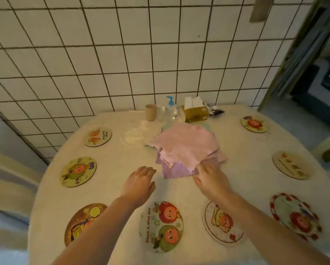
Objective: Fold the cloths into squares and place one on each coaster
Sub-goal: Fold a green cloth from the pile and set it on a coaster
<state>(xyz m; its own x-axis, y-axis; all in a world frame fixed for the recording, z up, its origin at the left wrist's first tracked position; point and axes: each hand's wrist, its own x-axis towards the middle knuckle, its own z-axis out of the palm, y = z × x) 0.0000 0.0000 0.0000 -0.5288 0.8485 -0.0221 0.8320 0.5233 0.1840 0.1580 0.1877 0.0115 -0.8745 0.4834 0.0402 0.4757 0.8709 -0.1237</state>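
Left hand (141, 181) flat, fingers straight, holding nothing; right hand (211, 176) touches pile of pink and purple cloths (187, 150), grip unclear. Near-edge round cartoon coaster (160, 226) reads "Have a nice day".

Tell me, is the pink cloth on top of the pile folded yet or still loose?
Loose. The pink cloth lies rumpled over the pile, edges wavy and uneven, no square shape. The right hand touches its near edge.
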